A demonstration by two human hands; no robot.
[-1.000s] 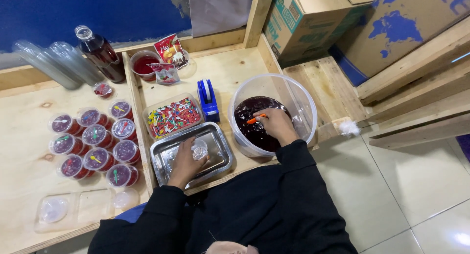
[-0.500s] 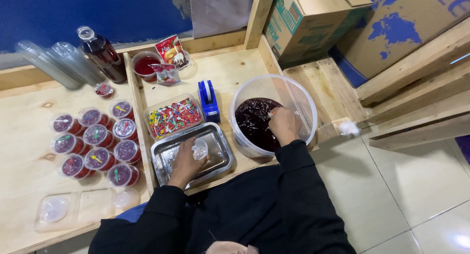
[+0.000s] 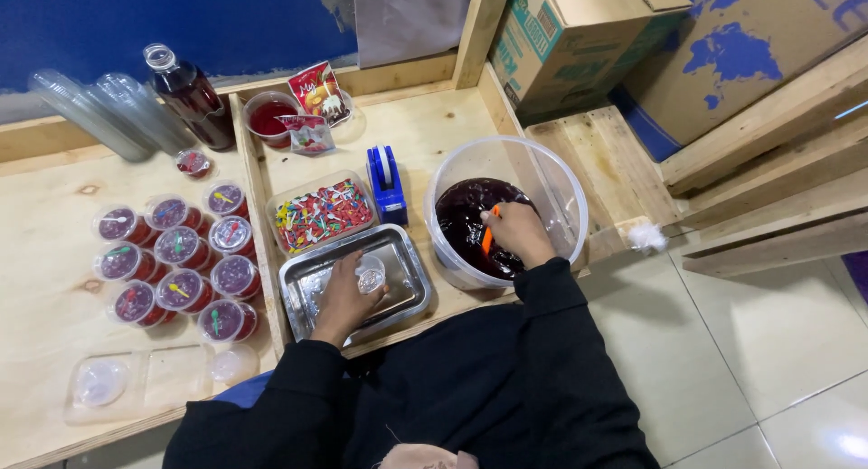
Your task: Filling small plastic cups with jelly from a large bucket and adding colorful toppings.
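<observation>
My left hand (image 3: 345, 293) grips a small clear plastic cup (image 3: 369, 274) that stands in a shallow metal tray (image 3: 312, 275). My right hand (image 3: 517, 234) is down inside a large clear plastic bucket (image 3: 561, 184) of dark red jelly (image 3: 461, 218) and holds an orange-handled scoop (image 3: 487, 239) over the jelly. Both arms wear black sleeves.
A blue tape dispenser (image 3: 387, 182) and a clear box of small coloured spoons (image 3: 321, 214) stand behind the tray. Several filled, lidded jelly cups (image 3: 176, 261) sit at the left. A dark red bottle (image 3: 192, 97), stacked clear cups (image 3: 90, 112), a red bowl (image 3: 268, 117) and cardboard boxes (image 3: 579, 35) stand beyond.
My right hand has shifted inside the bucket and lifted a little, so the orange scoop shows again. The left hand stays on the cup in the tray.
</observation>
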